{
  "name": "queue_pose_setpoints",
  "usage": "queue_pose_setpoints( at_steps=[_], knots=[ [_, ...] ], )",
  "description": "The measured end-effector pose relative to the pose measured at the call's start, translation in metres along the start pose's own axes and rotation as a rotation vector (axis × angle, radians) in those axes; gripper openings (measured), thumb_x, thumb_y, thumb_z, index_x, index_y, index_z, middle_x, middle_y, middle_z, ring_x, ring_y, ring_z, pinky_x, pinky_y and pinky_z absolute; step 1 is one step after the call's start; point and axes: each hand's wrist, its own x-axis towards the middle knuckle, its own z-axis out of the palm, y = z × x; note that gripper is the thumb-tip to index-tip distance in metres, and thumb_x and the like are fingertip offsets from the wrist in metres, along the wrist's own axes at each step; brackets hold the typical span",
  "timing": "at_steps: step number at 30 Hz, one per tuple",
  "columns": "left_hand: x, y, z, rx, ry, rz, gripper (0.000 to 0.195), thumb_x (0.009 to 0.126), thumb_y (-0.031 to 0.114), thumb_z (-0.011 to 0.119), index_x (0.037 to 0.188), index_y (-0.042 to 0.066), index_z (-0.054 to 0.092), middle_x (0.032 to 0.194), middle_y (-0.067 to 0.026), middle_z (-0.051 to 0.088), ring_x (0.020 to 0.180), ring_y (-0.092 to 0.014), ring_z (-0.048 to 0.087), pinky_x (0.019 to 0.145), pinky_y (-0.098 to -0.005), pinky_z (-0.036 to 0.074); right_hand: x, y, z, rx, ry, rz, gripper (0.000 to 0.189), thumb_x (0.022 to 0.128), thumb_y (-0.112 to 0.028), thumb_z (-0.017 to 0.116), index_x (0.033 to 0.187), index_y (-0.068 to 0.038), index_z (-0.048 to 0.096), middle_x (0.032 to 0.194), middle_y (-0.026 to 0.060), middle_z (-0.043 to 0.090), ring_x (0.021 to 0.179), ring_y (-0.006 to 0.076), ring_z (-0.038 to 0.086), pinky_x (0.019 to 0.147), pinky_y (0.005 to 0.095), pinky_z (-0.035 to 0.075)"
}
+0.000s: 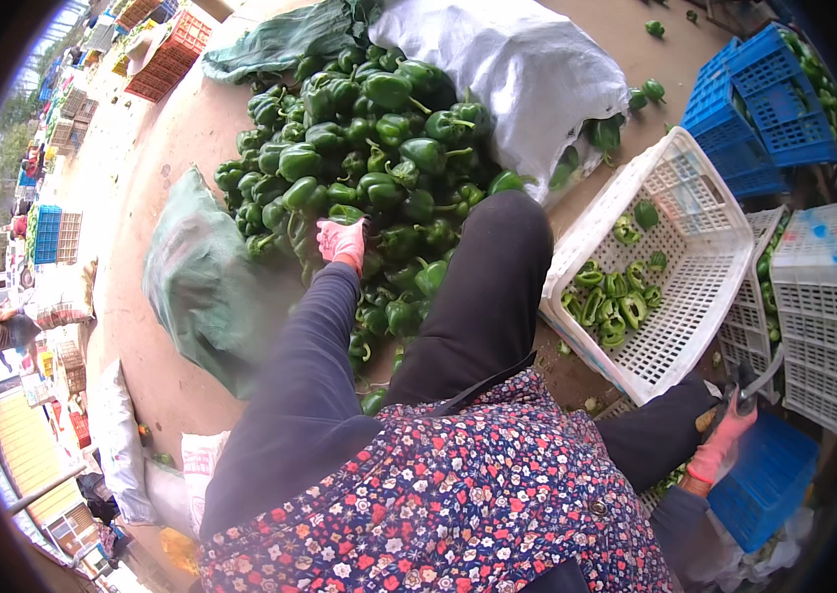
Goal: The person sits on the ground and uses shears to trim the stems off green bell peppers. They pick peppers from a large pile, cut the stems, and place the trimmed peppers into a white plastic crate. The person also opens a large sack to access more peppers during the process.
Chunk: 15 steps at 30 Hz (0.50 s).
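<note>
A large heap of green bell peppers [388,148] lies on the floor before me. My left hand [342,239], in a pink glove, is at the heap's near left side with its fingers on a green bell pepper [345,214]. Far to the right, my right hand [731,430], also in a pink glove, is closed around a dark-handled cutting tool [743,396]; its exact kind is hard to tell. Between the heap and the right-hand crates, a white plastic crate [700,222] stands tilted, with cut green pepper pieces [615,304] at its lower left.
Green mesh sacking [196,274] lies left of the heap, a white woven sack [507,67] behind it. Blue crates [759,111] and white crates [811,296] of peppers stand at right. A blue crate [767,474] sits beside my right hand. A person [10,326] is far left.
</note>
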Motion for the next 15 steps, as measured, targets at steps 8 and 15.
queue_pose_setpoints(
  at_steps=[8, 15],
  knots=[
    [0.016, -0.022, -0.025, -0.122, -0.084, 0.381, 0.073, 0.065, 0.036, 0.082, 0.123, 0.002, 0.055, 0.113, -0.0187, 0.065, 0.106, -0.030, 0.063, 0.091, -0.0375, 0.049, -0.079, -0.126, 0.197, 0.351, -0.707, -0.197, 0.044, 0.084, 0.010, 0.059, 0.127, 0.002, 0.056, 0.105, 0.0041, 0.064, 0.086, 0.0053, 0.057, 0.073, 0.0191, 0.048],
    [-0.004, 0.025, -0.015, -0.003, -0.109, 0.043, 0.089, 0.057, 0.049, 0.082, 0.129, 0.011, 0.047, 0.129, -0.0199, 0.052, 0.122, -0.035, 0.051, 0.098, -0.0435, 0.047, -0.084, -0.105, 0.167, 0.381, -0.636, 0.101, 0.045, 0.088, 0.002, 0.059, 0.132, 0.003, 0.051, 0.100, 0.0092, 0.066, 0.077, 0.0057, 0.057, 0.063, 0.0183, 0.044]
  ],
)
